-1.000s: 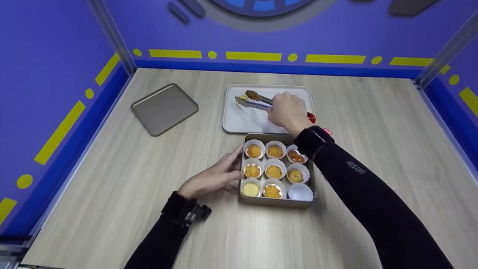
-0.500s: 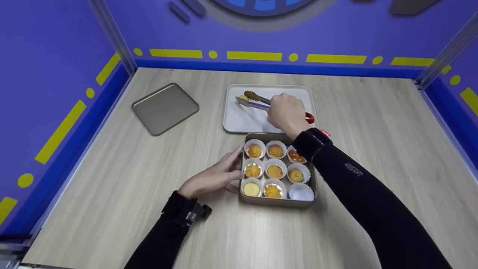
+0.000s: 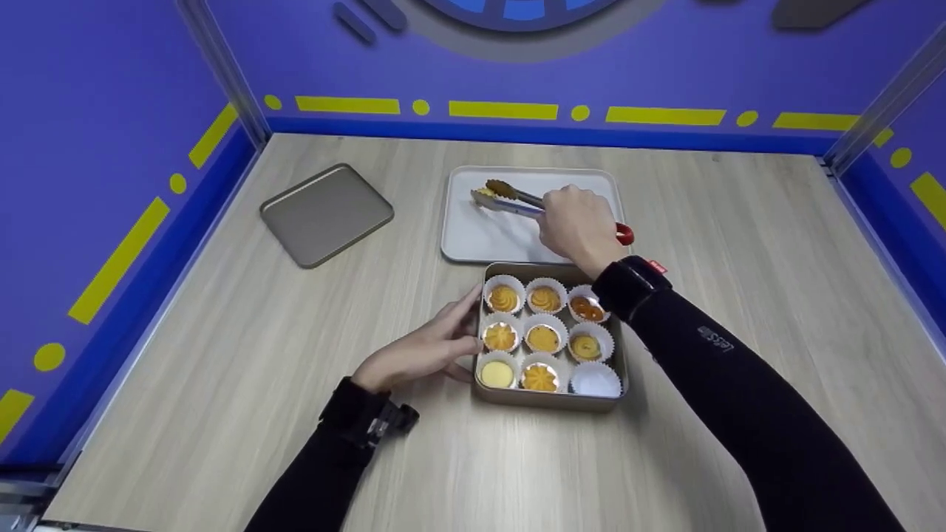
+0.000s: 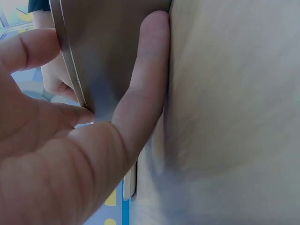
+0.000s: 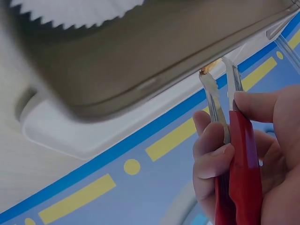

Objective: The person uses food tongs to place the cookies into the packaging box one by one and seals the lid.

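Note:
In the head view my right hand (image 3: pixel 578 225) grips red-handled tongs (image 3: pixel 625 234) above the white tray (image 3: pixel 462 236). A small golden cookie (image 5: pixel 212 66) sits between the tong tips in the right wrist view; the tips partly hide it. My left hand (image 3: pixel 425 347) lies along the left side of a tan metal box (image 3: pixel 547 401), its fairly straight fingers (image 4: pixel 145 70) touching the outer wall in the left wrist view. Inside the box stand rows of white paper cups with cookies, such as a flower-shaped cookie (image 3: pixel 539 378). The front right paper cup (image 3: pixel 596 380) shows only white paper inside.
A tan rectangular lid or shallow tray (image 3: pixel 327 216) lies at the back left of the wooden table (image 3: pixel 222 414). The box stands just in front of the white tray. Blue wall panels (image 3: pixel 517 66) enclose the back and sides.
My right hand and the tongs have shifted slightly to the right, and the cookie at the tips has moved with them. My left hand and the box stay in place.

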The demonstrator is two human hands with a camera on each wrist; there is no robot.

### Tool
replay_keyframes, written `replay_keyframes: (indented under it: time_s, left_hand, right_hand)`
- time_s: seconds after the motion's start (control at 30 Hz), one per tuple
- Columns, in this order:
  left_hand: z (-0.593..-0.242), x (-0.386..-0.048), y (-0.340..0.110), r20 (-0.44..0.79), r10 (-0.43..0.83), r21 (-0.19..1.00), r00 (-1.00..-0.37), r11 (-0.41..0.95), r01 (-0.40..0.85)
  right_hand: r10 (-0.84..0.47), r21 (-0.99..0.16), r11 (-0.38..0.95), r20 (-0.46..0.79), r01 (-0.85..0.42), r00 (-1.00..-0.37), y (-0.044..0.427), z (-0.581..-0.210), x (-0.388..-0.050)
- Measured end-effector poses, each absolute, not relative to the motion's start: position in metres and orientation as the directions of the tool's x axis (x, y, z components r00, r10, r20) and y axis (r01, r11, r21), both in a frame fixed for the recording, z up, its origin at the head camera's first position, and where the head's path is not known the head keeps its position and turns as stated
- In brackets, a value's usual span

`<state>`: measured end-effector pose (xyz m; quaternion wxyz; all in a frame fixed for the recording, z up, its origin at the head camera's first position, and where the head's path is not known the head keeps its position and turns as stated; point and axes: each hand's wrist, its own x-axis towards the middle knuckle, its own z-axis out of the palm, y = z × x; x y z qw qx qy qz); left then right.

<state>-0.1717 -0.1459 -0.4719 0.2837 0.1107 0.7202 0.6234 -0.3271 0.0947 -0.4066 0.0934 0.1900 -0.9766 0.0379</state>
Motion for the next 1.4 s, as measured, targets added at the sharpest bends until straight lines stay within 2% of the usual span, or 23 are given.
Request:
replay_keyframes:
  time_s: [0.37, 0.63, 0.8, 0.9, 1.03, 1.4]
  left_hand:
    - [-0.471, -0.172, -0.145, -0.282, 0.510, 0.957, -0.813, 0.203, -0.205]
    - [-0.471, -0.171, -0.143, -0.279, 0.511, 0.959, -0.813, 0.200, -0.203]
    - [-0.471, -0.171, -0.144, -0.277, 0.512, 0.958, -0.813, 0.216, -0.190]
    - [-0.473, -0.171, -0.146, -0.277, 0.514, 0.957, -0.812, 0.223, -0.185]
    - [-0.473, -0.171, -0.146, -0.272, 0.521, 0.959, -0.809, 0.211, -0.187]
    - [-0.472, -0.170, -0.147, -0.279, 0.518, 0.958, -0.808, 0.207, -0.199]
  right_hand:
    - [-0.392, -0.129, 0.899, 0.188, -0.418, -0.901, 0.135, -0.405, -0.319]
    - [-0.465, -0.176, 0.839, 0.260, -0.515, -0.846, 0.182, -0.389, -0.290]
    - [-0.483, -0.131, 0.834, 0.298, -0.536, -0.824, 0.215, -0.370, -0.265]
    - [-0.481, -0.117, 0.843, 0.273, -0.525, -0.833, 0.234, -0.358, -0.248]
    - [-0.526, -0.079, 0.824, 0.260, -0.561, -0.810, 0.259, -0.348, -0.226]
    - [-0.665, 0.007, 0.743, 0.127, -0.669, -0.736, 0.292, -0.335, -0.181]
